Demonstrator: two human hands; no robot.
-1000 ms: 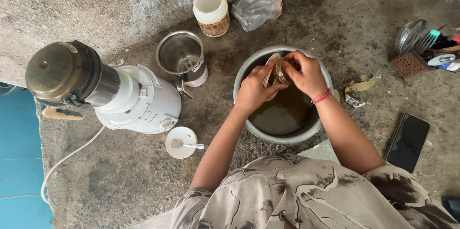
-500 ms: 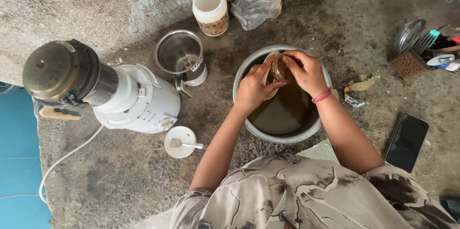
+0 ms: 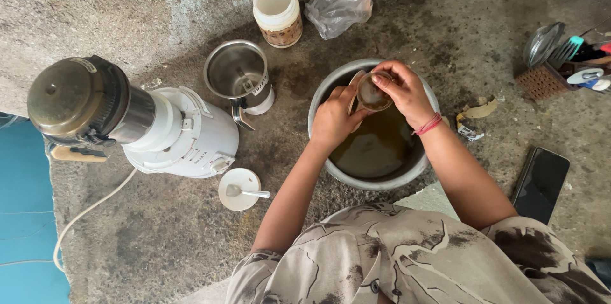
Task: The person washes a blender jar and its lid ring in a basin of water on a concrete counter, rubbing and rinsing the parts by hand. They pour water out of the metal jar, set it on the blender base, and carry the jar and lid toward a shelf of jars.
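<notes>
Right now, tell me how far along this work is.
Done: the metal bowl already holds brown liquid. In hand: the right hand tips a small cup over it, and the left hand steadies a lid-like piece. Left: the open steel grinder jar stands empty.

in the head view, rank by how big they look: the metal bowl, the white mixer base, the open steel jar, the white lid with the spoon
1. Metal bowl and white mixer base: too alike to rank.
2. Open steel jar.
3. White lid, smallest.
</notes>
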